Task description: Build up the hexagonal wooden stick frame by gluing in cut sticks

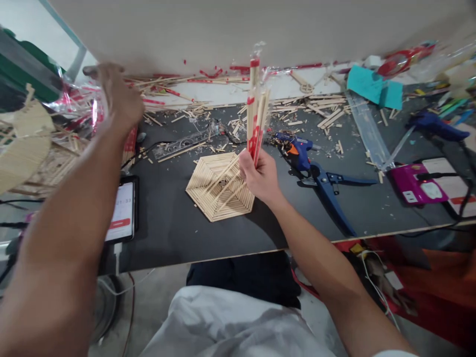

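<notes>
My right hand (259,173) is closed around an upright bundle of wooden chopsticks (253,109) in clear, red-printed wrappers. Just below that hand, a flat hexagonal piece made of wooden sticks (208,198) lies on the dark table, with a few loose sticks across its top. My left hand (117,96) is stretched to the far left, by a heap of pink and red clear wrappers (87,101). Its fingers are smeared and partly turned away, so whether they hold anything does not show.
A phone (124,210) lies beneath my left forearm. To the right are blue cutters (327,193), a blue glue gun (297,146), another glue gun (437,125) and a purple power adapter (418,184). Stick offcuts (330,111) litter the back; a larger stick-built piece (26,144) stands left.
</notes>
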### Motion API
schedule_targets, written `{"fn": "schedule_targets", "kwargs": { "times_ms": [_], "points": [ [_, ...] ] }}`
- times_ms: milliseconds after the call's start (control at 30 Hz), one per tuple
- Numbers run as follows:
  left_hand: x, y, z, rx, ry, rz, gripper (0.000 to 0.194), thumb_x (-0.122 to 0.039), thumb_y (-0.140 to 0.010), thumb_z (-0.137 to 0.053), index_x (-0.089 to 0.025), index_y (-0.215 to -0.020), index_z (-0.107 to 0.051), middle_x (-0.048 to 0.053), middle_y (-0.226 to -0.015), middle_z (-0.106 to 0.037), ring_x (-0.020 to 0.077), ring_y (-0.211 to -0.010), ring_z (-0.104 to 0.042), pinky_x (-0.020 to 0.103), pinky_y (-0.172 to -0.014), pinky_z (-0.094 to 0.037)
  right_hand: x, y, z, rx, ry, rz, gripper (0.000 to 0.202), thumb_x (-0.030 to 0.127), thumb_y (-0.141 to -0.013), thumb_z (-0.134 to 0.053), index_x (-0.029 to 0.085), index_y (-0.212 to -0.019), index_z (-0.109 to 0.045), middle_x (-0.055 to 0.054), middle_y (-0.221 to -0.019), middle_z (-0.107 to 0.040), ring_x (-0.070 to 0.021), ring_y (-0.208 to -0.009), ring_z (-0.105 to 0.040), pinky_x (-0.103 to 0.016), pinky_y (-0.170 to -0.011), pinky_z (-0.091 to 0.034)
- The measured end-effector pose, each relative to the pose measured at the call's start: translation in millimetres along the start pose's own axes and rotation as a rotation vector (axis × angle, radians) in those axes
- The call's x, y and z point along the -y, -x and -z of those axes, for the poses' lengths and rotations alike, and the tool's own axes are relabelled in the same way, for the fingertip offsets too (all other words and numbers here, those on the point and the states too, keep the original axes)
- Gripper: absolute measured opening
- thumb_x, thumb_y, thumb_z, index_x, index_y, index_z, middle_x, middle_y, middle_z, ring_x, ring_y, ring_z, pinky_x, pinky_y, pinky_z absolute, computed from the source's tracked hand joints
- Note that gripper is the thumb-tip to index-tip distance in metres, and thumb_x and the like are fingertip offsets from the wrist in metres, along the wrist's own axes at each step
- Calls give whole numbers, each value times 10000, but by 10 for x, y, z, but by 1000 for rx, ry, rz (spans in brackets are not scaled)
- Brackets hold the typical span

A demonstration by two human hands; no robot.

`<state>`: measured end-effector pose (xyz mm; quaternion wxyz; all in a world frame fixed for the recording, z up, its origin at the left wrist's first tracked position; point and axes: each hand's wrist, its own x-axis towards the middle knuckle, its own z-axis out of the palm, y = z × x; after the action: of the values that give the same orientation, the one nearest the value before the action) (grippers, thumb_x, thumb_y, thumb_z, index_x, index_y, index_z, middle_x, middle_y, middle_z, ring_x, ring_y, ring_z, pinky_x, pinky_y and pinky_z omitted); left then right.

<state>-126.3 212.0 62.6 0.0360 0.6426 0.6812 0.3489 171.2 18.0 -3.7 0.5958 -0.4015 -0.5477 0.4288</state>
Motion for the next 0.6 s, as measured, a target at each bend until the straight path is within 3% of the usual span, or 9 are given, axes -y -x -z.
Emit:
{"fn": "schedule_targets", "kwargs": {
  "times_ms": [67, 100, 133, 200, 267, 367, 467, 600],
  "points": [
    [-473, 221, -56, 92, 205, -155, 195, -174, -995, -661, -87, -1159, -602, 11, -1065, -642, 116, -973, -523, 369, -1063, -432, 5, 11, -23, 32, -37, -8, 521, 711, -932, -564, 244, -739, -439, 72, -585, -387, -89, -512, -374, -250, -480, -336],
    [-725, 386, -62, 205, 411, -240, 165, -235, -1037, -613, -84, -1102, -632, 22, -996, -664, 112, -898, -572, 351, -971, -486, 5, 20, -39, 56, -50, -6, 520, 703, -947, -546, 243, -732, -435, 74, -573, -394, -85, -494, -382, -248, -472, -338],
    [-971, 582, -50, 361, 675, -296, 277, -337, -1081, -528, -85, -1144, -622, 44, -996, -688, 125, -862, -641, 361, -896, -528, 2, 30, -57, 83, -62, 2, 514, 690, -963, -532, 242, -729, -439, 74, -567, -407, -81, -483, -394, -246, -467, -342],
    [-1397, 1011, 7, 633, 1108, -403, 487, -527, -1071, -451, -81, -1178, -615, 83, -1028, -703, 173, -948, -704, 400, -904, -555, -11, 50, -94, 130, -93, 22, 482, 661, -981, -529, 240, -753, -473, 73, -571, -444, -77, -472, -419, -244, -462, -351],
    [-1688, 1402, 64, 749, 1271, -421, 484, -585, -1010, -535, -114, -1094, -614, 54, -971, -687, 164, -944, -709, 368, -892, -555, -37, 68, -124, 165, -111, 35, 456, 649, -981, -540, 241, -781, -502, 74, -572, -469, -79, -464, -431, -245, -459, -356],
    [-1861, 1752, 50, 615, 1216, -283, 473, -643, -955, -588, -171, -929, -594, -49, -665, -506, 90, -595, -611, 257, -618, -508, -88, 88, -136, 239, -46, 43, 518, 656, -981, -530, 233, -685, -486, 62, -527, -477, -85, -462, -441, -257, -478, -361],
    [-1836, 1843, -38, 480, 1172, -166, 529, -681, -964, -547, -198, -763, -473, -65, -595, -290, 42, -454, -442, 185, -480, -357, -117, 101, -107, 306, 38, 50, 558, 651, -970, -550, 223, -618, -489, 45, -519, -496, -95, -487, -457, -264, -509, -369],
    [-1740, 1864, -81, 517, 1313, -113, 604, -670, -907, -664, -229, -699, -308, -73, -574, -194, 38, -424, -233, 219, -399, -215, -33, 84, 10, 341, 83, 109, 348, 565, -900, -704, 221, -879, -655, 8, -750, -657, -144, -676, -577, -295, -654, -481]
  ]
}}
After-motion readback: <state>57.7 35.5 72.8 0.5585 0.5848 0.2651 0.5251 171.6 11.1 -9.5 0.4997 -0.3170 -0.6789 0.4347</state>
